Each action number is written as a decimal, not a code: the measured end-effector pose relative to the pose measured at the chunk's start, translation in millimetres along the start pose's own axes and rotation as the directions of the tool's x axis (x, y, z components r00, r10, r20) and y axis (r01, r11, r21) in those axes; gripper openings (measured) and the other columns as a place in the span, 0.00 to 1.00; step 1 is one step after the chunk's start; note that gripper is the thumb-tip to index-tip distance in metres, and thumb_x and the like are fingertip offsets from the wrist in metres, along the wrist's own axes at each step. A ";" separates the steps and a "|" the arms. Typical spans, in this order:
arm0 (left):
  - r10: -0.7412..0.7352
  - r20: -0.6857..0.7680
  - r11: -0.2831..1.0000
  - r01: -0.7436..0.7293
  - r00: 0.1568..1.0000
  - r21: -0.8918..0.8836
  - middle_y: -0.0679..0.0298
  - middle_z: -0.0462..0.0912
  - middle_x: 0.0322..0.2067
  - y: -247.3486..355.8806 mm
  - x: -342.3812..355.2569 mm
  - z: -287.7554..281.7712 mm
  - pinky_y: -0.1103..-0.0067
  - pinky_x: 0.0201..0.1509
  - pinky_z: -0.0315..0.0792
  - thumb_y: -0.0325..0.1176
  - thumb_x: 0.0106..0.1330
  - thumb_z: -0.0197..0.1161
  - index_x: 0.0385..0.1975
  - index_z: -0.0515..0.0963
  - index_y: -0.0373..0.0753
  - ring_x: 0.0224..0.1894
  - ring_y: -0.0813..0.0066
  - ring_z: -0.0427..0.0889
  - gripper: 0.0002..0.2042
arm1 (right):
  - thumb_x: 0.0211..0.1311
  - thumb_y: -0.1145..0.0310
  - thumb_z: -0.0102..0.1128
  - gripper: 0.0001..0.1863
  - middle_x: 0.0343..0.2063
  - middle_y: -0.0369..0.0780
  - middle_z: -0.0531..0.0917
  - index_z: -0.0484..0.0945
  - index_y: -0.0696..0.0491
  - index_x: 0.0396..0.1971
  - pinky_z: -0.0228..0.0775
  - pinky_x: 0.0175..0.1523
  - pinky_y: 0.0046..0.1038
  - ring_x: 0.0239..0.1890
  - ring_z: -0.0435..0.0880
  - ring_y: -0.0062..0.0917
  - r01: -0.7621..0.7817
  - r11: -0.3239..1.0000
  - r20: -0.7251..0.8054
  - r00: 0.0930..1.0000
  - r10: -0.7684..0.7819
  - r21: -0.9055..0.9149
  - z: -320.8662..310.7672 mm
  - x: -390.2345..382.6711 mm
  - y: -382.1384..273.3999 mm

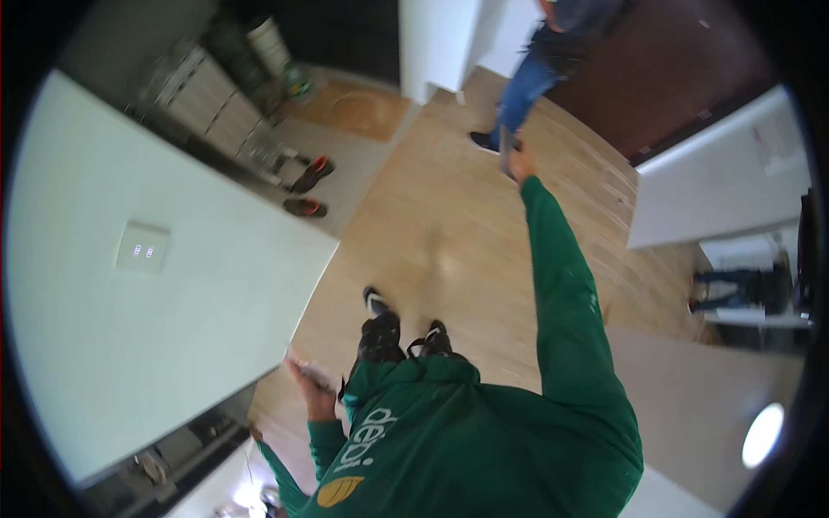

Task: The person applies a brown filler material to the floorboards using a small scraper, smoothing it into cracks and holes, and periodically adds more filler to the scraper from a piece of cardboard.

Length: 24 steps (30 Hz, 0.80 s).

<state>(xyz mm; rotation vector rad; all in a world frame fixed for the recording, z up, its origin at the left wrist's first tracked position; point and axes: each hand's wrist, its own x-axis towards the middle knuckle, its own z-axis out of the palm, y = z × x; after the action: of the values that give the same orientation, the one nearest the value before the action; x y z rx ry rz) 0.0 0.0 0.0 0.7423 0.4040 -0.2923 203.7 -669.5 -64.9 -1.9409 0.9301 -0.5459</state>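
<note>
My right arm, in a green sleeve, stretches far forward over the wooden floor. At its end my right hand [522, 162] is closed round a thin, dark, flat thing [507, 148], seen almost edge-on; its kind does not show. My left hand [316, 394] is low at the left, near the end of a pale wall. Its fingers look stretched out and apart, though blurred, and I make out nothing held in them.
Ahead stands a person in blue jeans [523, 91], close beyond my right hand. A pale wall with a switch panel [142, 248] fills the left. Behind it are shoes [312, 173], a drawer unit [207, 99] and a brown mat [352, 110]. A dark red-brown door [665, 78] is at right. Another green sleeve [278, 470] shows lower left.
</note>
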 end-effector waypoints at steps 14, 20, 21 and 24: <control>-0.331 -0.184 0.917 0.361 0.926 0.167 0.65 0.78 0.42 96.0 180.4 67.7 0.75 0.47 0.76 0.60 0.70 0.46 0.55 0.71 0.39 0.42 0.73 0.78 0.29 | 0.65 0.72 0.47 0.21 0.52 0.44 0.73 0.66 0.54 0.59 0.64 0.57 0.45 0.53 0.72 0.39 -0.781 0.323 0.252 0.512 0.821 0.534 19.1 -275.1 169.6; -0.358 -0.097 0.901 0.371 0.929 0.226 0.60 0.76 0.53 123.1 254.5 105.2 0.72 0.58 0.72 0.60 0.71 0.45 0.60 0.67 0.36 0.54 0.69 0.77 0.32 | 0.63 0.75 0.42 0.22 0.55 0.46 0.72 0.65 0.58 0.58 0.61 0.62 0.53 0.58 0.70 0.43 -0.634 0.273 0.217 0.583 0.783 0.724 12.8 -238.0 124.8; -0.356 -0.093 0.900 0.368 0.930 0.233 0.60 0.76 0.55 122.8 269.4 112.1 0.72 0.59 0.71 0.60 0.71 0.45 0.60 0.67 0.36 0.55 0.68 0.76 0.33 | 0.63 0.75 0.41 0.22 0.56 0.46 0.72 0.65 0.59 0.58 0.61 0.62 0.54 0.59 0.70 0.44 -0.610 0.259 0.230 0.606 0.762 0.749 18.5 -224.6 116.4; -0.354 -0.076 0.910 0.362 0.932 0.203 0.60 0.75 0.55 116.5 317.8 141.7 0.72 0.59 0.70 0.60 0.71 0.45 0.61 0.67 0.36 0.55 0.68 0.76 0.33 | 0.62 0.73 0.41 0.24 0.58 0.45 0.71 0.65 0.58 0.59 0.59 0.66 0.51 0.61 0.69 0.44 -0.575 0.159 0.352 0.672 0.652 0.802 43.5 -168.2 95.0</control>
<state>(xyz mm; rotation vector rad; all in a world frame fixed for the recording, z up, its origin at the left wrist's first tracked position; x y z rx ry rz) 362.4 -54.1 19.1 0.8848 0.5514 -0.6776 91.5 -545.3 -170.8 -0.4490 1.0819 -0.4449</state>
